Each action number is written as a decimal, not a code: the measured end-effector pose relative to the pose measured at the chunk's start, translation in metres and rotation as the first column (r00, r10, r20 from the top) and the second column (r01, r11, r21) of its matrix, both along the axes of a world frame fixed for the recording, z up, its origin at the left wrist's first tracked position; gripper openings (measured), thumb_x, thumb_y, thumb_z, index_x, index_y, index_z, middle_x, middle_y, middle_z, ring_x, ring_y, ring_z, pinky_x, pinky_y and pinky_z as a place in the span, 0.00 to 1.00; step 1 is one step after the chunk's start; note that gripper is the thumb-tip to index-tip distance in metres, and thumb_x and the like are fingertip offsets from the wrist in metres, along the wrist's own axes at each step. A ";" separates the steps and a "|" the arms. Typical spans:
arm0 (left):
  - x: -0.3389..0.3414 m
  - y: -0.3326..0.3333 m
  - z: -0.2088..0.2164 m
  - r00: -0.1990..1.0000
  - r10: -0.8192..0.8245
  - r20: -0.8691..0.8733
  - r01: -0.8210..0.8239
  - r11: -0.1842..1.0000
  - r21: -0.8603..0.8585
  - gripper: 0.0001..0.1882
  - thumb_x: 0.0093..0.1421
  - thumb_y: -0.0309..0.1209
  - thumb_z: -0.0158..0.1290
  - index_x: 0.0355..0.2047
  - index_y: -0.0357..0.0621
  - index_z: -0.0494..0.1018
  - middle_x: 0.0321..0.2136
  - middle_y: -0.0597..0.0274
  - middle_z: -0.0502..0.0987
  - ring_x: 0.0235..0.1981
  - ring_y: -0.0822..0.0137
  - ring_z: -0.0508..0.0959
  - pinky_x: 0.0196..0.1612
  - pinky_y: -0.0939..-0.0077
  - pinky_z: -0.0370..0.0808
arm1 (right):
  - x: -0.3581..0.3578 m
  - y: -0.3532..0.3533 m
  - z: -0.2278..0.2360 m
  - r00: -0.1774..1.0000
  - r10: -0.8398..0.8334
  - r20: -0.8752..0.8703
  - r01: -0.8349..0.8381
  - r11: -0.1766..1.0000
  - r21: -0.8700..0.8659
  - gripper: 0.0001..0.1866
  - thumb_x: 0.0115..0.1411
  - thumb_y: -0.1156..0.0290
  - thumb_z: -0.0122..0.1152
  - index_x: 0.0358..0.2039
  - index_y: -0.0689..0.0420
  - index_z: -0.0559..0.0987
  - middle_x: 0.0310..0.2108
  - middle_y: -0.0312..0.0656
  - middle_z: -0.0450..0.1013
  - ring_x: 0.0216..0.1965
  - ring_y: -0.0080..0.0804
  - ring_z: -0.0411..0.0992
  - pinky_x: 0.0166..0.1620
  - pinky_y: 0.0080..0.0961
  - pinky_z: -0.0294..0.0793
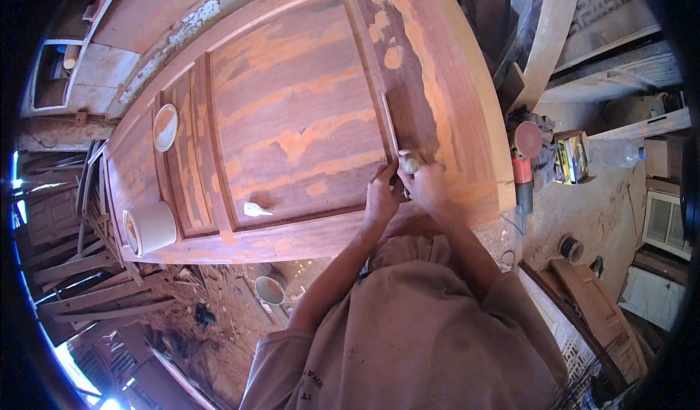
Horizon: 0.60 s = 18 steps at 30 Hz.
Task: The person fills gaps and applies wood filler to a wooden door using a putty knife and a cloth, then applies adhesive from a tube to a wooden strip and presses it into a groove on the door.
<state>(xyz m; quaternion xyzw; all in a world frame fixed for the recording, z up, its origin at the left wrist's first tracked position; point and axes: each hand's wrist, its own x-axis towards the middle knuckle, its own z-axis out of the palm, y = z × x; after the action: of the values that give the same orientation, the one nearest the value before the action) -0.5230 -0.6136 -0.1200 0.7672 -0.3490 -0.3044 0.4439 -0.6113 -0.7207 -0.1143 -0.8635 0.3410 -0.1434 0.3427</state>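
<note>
The wooden door (pixel 302 122) lies flat in front of the person, its brown face streaked with orange filler. At the near right corner of its large sunken panel, both hands come together, close to the wood. A slim strip (pixel 391 127) runs from the fingers along the panel's right edge; whether it is a loose piece or a tool's long shaft, I cannot tell. The right hand (pixel 426 184) has its fingers curled round a pale, rounded piece (pixel 410 165), perhaps a handle end. The left hand (pixel 382 197) is bent in right beside it, pinching or steadying something low down, but its fingertips are hidden, so its exact grip is unclear.

The step in hand looks like close work on the panel's edge, with much of the filling seemingly done. The next move probably calls for steady, light pressure along that edge, with the left hand guiding, so the wood is not gouged.

Farther left on the door sit a small white scraper (pixel 257 209), a round lid (pixel 166 127) smeared with filler, and a white tub (pixel 151 228) lying at the near edge. Beyond the door's right end is a sander (pixel 526 140) with a round, reddish pad.
</note>
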 end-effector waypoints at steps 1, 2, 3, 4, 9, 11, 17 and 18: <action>0.001 -0.001 0.001 1.000 -0.005 0.014 0.005 1.000 -0.015 0.24 0.55 0.16 0.53 0.54 0.33 0.72 0.39 0.41 0.77 0.38 0.48 0.81 0.40 0.62 0.78 | -0.001 0.001 0.000 1.000 -0.012 -0.016 0.012 1.000 0.004 0.19 0.62 0.55 0.60 0.34 0.61 0.80 0.18 0.57 0.74 0.20 0.56 0.75 0.27 0.52 0.76; 0.002 -0.002 0.002 1.000 -0.010 0.029 0.011 1.000 -0.029 0.24 0.55 0.16 0.53 0.54 0.33 0.72 0.39 0.42 0.77 0.38 0.48 0.81 0.40 0.61 0.78 | -0.002 0.001 -0.001 1.000 -0.017 -0.010 0.017 1.000 0.002 0.19 0.62 0.55 0.60 0.31 0.62 0.81 0.17 0.57 0.74 0.20 0.57 0.75 0.27 0.52 0.76; 0.002 -0.002 0.003 1.000 -0.011 0.026 0.012 1.000 -0.027 0.24 0.55 0.16 0.53 0.54 0.33 0.72 0.39 0.42 0.77 0.38 0.48 0.81 0.40 0.61 0.78 | -0.004 0.001 -0.001 1.000 -0.021 -0.009 0.021 1.000 0.003 0.20 0.62 0.55 0.60 0.30 0.62 0.81 0.17 0.57 0.74 0.20 0.57 0.75 0.27 0.52 0.76; 0.003 -0.003 0.005 0.999 -0.011 0.051 0.012 1.000 -0.018 0.24 0.55 0.16 0.53 0.54 0.33 0.72 0.38 0.42 0.77 0.37 0.48 0.81 0.39 0.61 0.78 | -0.002 0.000 0.003 1.000 -0.022 -0.006 0.022 1.000 0.002 0.20 0.61 0.55 0.60 0.29 0.62 0.81 0.17 0.57 0.74 0.20 0.57 0.75 0.27 0.51 0.76; 0.001 -0.002 0.006 0.999 0.041 0.022 -0.041 0.999 -0.006 0.15 0.50 0.16 0.55 0.41 0.34 0.74 0.36 0.45 0.77 0.37 0.48 0.80 0.39 0.62 0.77 | 0.005 0.002 0.023 0.994 -0.065 0.087 0.063 0.998 0.030 0.19 0.61 0.54 0.61 0.32 0.61 0.81 0.17 0.57 0.74 0.20 0.57 0.75 0.27 0.51 0.75; 0.002 -0.003 0.002 0.998 0.013 0.055 -0.010 0.998 -0.064 0.23 0.55 0.17 0.54 0.53 0.33 0.72 0.37 0.42 0.77 0.36 0.48 0.81 0.38 0.61 0.78 | 0.002 -0.001 0.012 0.995 -0.050 0.087 0.050 0.999 -0.003 0.19 0.61 0.55 0.61 0.34 0.61 0.80 0.17 0.56 0.74 0.20 0.57 0.75 0.27 0.51 0.75; 0.001 -0.003 0.001 1.000 0.017 0.009 -0.016 0.998 -0.061 0.22 0.56 0.18 0.53 0.53 0.32 0.72 0.38 0.42 0.77 0.37 0.46 0.81 0.39 0.60 0.78 | 0.000 0.001 0.003 0.997 -0.053 0.061 0.053 0.999 0.012 0.18 0.60 0.57 0.61 0.40 0.60 0.79 0.18 0.55 0.74 0.21 0.55 0.76 0.28 0.50 0.75; 0.002 -0.003 0.002 1.000 0.021 0.009 -0.021 0.998 -0.060 0.22 0.56 0.18 0.53 0.53 0.32 0.72 0.38 0.42 0.77 0.37 0.46 0.81 0.39 0.60 0.78 | 0.001 0.001 0.005 0.995 -0.069 0.076 0.065 0.997 0.047 0.18 0.60 0.57 0.61 0.40 0.60 0.79 0.17 0.55 0.74 0.21 0.55 0.76 0.27 0.50 0.75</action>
<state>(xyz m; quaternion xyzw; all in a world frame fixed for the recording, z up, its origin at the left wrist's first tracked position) -0.5206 -0.6161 -0.1177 0.7587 -0.3521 -0.2854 0.4679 -0.6106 -0.7195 -0.1093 -0.8377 0.3594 -0.1804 0.3696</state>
